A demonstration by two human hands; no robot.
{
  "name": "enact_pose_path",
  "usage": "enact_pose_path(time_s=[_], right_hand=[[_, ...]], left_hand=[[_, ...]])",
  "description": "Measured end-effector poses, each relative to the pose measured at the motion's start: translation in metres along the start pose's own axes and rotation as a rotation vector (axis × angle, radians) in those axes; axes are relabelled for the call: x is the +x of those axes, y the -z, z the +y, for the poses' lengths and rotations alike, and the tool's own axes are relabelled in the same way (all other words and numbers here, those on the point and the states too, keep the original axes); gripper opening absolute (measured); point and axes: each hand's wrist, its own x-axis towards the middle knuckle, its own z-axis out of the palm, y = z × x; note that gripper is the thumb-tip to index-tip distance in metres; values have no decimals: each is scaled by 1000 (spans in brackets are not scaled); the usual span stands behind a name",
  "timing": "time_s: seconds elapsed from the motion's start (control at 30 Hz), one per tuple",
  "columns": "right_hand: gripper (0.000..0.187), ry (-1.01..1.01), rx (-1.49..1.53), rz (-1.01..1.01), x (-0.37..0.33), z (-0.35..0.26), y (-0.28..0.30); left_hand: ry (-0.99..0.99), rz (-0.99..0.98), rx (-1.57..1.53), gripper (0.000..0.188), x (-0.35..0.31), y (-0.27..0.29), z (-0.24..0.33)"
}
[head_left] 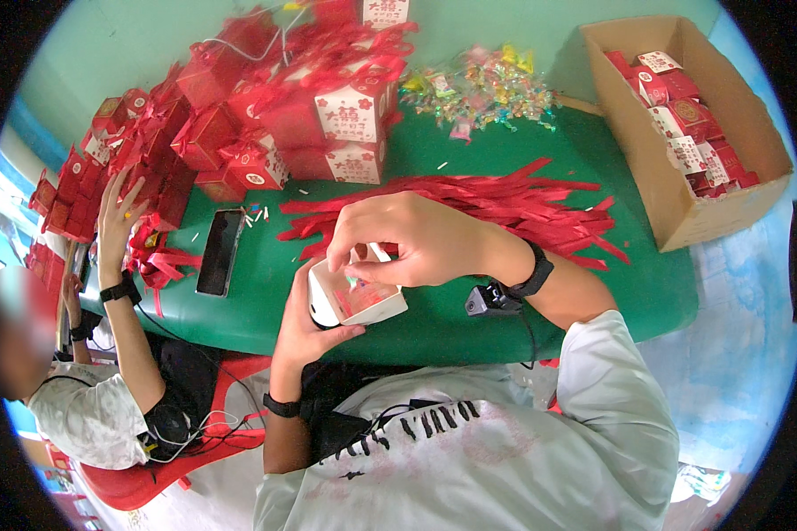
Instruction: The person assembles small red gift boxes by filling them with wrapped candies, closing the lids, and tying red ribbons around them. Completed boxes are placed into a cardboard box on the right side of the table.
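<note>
A small open gift box [390, 307], white outside with some red showing within, is held up at the table's front edge. My left hand [299, 320] grips it from the left side and below. Over its open top, my right hand [407, 237] reaches in with curled fingers. Something small and shiny, perhaps a wrapped candy [356, 282], shows by the fingertips; whether they pinch it is hidden. Just beyond my hands, a pile of red ribbon strips [514, 208] spreads over the green table [584, 296].
Finished red boxes [350, 115] with ribbons are stacked at the back left. Wrapped candies [478, 88] lie heaped at the back; a cardboard carton [629, 133] with red boxes stands right. A phone [220, 252] and a small camera [494, 300] lie nearby. A co-worker's hand [118, 217] reaches in at left.
</note>
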Motion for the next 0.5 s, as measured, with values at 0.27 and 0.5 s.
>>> enact_pose_path(time_s=[0.27, 0.5], right_hand=[[17, -105, -435, 255, -8, 28, 75], [36, -804, -865, 352, -103, 128, 164]], left_hand=[[-3, 34, -70, 115, -4, -2, -14], [-5, 5, -1, 113, -8, -1, 1]])
